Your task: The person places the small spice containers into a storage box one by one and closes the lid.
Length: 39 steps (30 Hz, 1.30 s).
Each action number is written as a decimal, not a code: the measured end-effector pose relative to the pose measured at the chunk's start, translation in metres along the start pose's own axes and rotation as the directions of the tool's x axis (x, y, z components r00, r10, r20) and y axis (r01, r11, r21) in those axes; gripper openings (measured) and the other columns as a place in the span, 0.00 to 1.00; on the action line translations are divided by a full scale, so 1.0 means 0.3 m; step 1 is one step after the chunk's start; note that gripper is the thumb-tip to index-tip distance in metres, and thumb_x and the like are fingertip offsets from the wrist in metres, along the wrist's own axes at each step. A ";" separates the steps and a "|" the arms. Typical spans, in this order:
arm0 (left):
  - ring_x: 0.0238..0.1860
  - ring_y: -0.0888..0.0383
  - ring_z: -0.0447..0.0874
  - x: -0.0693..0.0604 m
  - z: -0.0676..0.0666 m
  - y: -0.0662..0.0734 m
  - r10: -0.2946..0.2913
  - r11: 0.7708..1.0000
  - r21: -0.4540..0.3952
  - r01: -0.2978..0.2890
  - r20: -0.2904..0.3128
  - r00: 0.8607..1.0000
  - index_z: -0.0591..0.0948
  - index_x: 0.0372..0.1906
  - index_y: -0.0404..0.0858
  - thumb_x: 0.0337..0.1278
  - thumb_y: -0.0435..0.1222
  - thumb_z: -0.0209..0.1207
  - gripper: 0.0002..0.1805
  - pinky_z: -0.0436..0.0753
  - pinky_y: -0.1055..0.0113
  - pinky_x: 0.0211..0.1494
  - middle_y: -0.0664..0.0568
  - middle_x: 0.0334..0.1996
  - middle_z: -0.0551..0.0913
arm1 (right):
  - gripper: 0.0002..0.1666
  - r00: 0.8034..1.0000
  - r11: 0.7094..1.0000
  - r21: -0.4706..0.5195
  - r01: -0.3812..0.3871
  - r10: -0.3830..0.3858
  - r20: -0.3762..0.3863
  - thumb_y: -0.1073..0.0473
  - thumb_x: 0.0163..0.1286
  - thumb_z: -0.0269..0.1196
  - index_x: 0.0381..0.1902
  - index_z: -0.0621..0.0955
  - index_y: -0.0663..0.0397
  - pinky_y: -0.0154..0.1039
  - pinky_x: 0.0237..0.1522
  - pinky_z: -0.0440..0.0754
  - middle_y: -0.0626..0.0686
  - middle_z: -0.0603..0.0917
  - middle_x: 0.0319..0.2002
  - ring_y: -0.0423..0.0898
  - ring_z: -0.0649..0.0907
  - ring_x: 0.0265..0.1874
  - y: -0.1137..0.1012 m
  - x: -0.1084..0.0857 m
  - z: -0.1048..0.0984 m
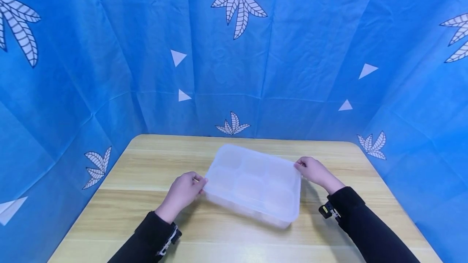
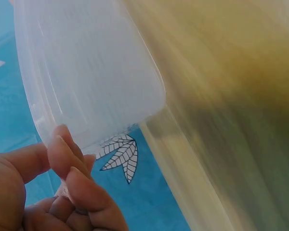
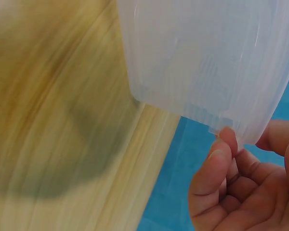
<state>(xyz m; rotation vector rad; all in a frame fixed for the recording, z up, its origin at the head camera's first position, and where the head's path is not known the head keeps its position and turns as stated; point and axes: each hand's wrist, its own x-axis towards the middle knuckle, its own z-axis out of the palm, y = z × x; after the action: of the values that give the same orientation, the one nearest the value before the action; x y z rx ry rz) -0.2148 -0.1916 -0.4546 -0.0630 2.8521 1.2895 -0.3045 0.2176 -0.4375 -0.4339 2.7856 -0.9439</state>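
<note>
A translucent white plastic box [image 1: 252, 184] with several rounded compartments showing inside is held at a slant in the head view. My left hand [image 1: 184, 192] pinches its rim at the left end between thumb and fingers. At the far right corner, the thumb and fingers of my right hand [image 1: 315, 172] grip the rim. Both wrist views look at the box [image 2: 94, 72] from the side, and shadows on the wood suggest it is raised off the table. In the right wrist view a small tab sticks out beside the fingertips [image 3: 227, 136].
The box is over a light wood-grain table [image 1: 157, 153] with rounded far corners. A blue cloth [image 1: 307, 52] printed with white leaves and triangles surrounds the table at the back and sides. Dark sleeves with small wrist-worn devices [image 1: 329, 210] cover both forearms.
</note>
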 end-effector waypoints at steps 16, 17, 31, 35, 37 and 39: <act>0.27 0.58 0.80 0.132 0.021 0.042 -0.001 0.995 0.100 0.014 -0.127 0.992 0.84 0.36 0.37 0.67 0.44 0.60 0.14 0.78 0.59 0.37 0.54 0.24 0.83 | 0.13 0.999 0.993 0.114 -0.022 0.028 -0.047 0.59 0.77 0.56 0.42 0.81 0.66 0.38 0.24 0.76 0.52 0.77 0.21 0.47 0.77 0.21 0.019 -0.122 0.007; 0.27 0.57 0.80 0.136 0.022 0.044 -0.005 0.994 0.104 0.019 -0.135 0.991 0.84 0.36 0.36 0.67 0.44 0.60 0.13 0.78 0.59 0.38 0.54 0.25 0.83 | 0.13 0.999 0.992 0.124 -0.021 0.027 -0.046 0.59 0.76 0.56 0.42 0.81 0.66 0.38 0.24 0.76 0.52 0.77 0.21 0.47 0.77 0.21 0.019 -0.128 0.010; 0.46 0.45 0.86 0.165 0.047 0.071 -0.010 1.000 -0.015 0.008 -0.161 0.987 0.82 0.52 0.29 0.66 0.40 0.62 0.19 0.82 0.52 0.50 0.40 0.43 0.87 | 0.10 0.995 0.949 0.300 -0.101 0.102 0.011 0.63 0.74 0.58 0.39 0.77 0.69 0.39 0.24 0.84 0.55 0.79 0.23 0.47 0.80 0.22 0.002 -0.228 0.063; 0.49 0.44 0.85 0.183 0.053 0.066 -0.003 0.998 -0.066 -0.006 -0.138 0.990 0.81 0.55 0.28 0.66 0.39 0.62 0.20 0.82 0.51 0.53 0.38 0.46 0.86 | 0.11 0.994 0.944 0.309 -0.113 0.105 0.044 0.62 0.74 0.59 0.37 0.76 0.68 0.40 0.24 0.84 0.55 0.81 0.23 0.47 0.81 0.22 -0.015 -0.264 0.075; 0.51 0.44 0.84 0.196 0.058 0.059 -0.002 0.996 -0.093 -0.009 -0.121 0.993 0.80 0.57 0.28 0.66 0.39 0.62 0.21 0.81 0.51 0.54 0.38 0.47 0.86 | 0.11 0.994 0.945 0.308 -0.108 0.097 0.051 0.61 0.73 0.59 0.37 0.76 0.67 0.42 0.24 0.84 0.54 0.81 0.23 0.47 0.81 0.22 -0.022 -0.278 0.079; 0.52 0.44 0.83 0.207 0.062 0.054 -0.009 0.992 -0.125 -0.005 -0.105 0.994 0.79 0.58 0.28 0.66 0.39 0.62 0.22 0.81 0.52 0.55 0.39 0.49 0.85 | 0.11 0.994 0.947 0.304 -0.104 0.091 0.056 0.61 0.73 0.60 0.36 0.75 0.67 0.43 0.24 0.84 0.54 0.82 0.23 0.47 0.81 0.22 -0.028 -0.288 0.084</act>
<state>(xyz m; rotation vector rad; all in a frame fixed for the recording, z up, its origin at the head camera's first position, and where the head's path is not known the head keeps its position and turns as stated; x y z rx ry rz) -0.2777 -0.1689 -0.4565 -0.1391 2.8513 1.5078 -0.2148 0.2249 -0.4466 -0.2622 2.5340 -1.2983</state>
